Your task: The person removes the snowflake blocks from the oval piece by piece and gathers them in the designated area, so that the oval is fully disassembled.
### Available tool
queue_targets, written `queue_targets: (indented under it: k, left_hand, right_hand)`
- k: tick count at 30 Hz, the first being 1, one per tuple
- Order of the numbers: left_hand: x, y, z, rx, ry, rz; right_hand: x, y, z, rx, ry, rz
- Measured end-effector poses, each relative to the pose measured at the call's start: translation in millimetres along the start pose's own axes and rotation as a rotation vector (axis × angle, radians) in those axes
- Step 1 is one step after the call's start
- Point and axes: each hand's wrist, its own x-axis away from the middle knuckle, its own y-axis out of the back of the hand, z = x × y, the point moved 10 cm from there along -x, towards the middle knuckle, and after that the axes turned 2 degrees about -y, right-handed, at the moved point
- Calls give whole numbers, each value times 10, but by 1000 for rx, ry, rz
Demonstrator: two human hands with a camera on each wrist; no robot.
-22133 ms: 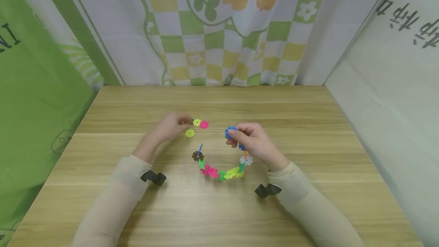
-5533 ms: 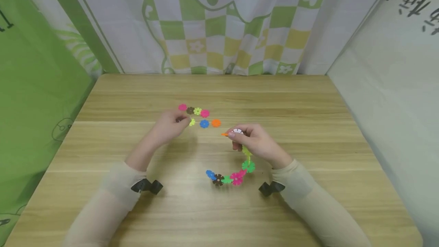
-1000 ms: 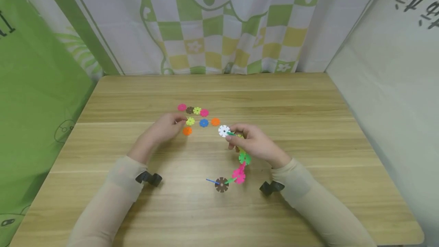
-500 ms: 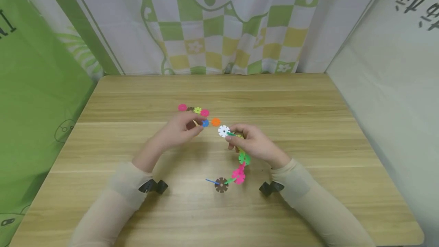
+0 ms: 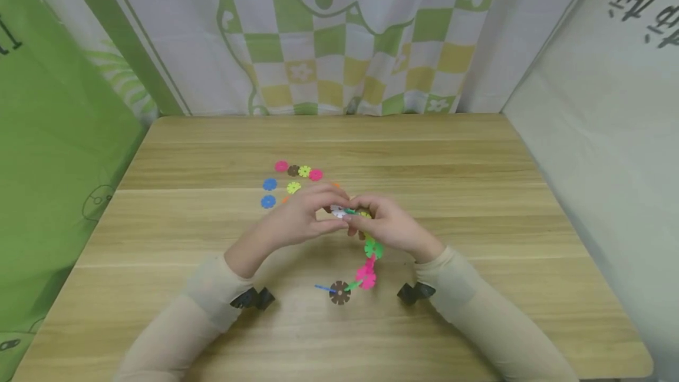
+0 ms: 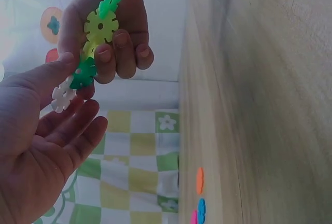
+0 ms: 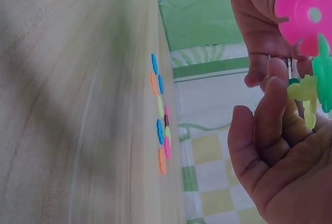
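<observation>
In the head view my left hand (image 5: 305, 220) curls its thumb and fingers round a white snowflake disc (image 6: 63, 95) at the chain's upper end. My right hand (image 5: 398, 226) pinches the chain beside it, by the dark green disc (image 6: 83, 73). Below the right hand hang yellow (image 6: 101, 25), light green (image 5: 373, 249) and pink discs (image 5: 366, 277), then a brown disc (image 5: 340, 293) and a blue one (image 5: 325, 287) at the lower end. Part of the chain is hidden behind the right fingers.
Loose discs lie on the wooden table (image 5: 477, 205) left of the hands: two blue (image 5: 269, 184), a yellow (image 5: 293, 187), and a row of pink (image 5: 282, 166), brown (image 5: 293, 170), yellow and pink. The left hand partly covers orange discs. A checked curtain (image 5: 366, 69) hangs behind the table.
My left hand has moved right, from the loose discs to the white disc, which now sits lower and tilted. Earlier, other chain parts were at the right fingers. The right hand has barely moved lately.
</observation>
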Motion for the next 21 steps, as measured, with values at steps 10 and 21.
queue_targets:
  k: [10,21]
  left_hand:
    - [59,78,31,7,-14,-94]
    - [115,133,38,60,-32,-174]
  right_hand:
    - [4,2,-49,-59,-19,19]
    - [24,30,-108,-84,-58,32]
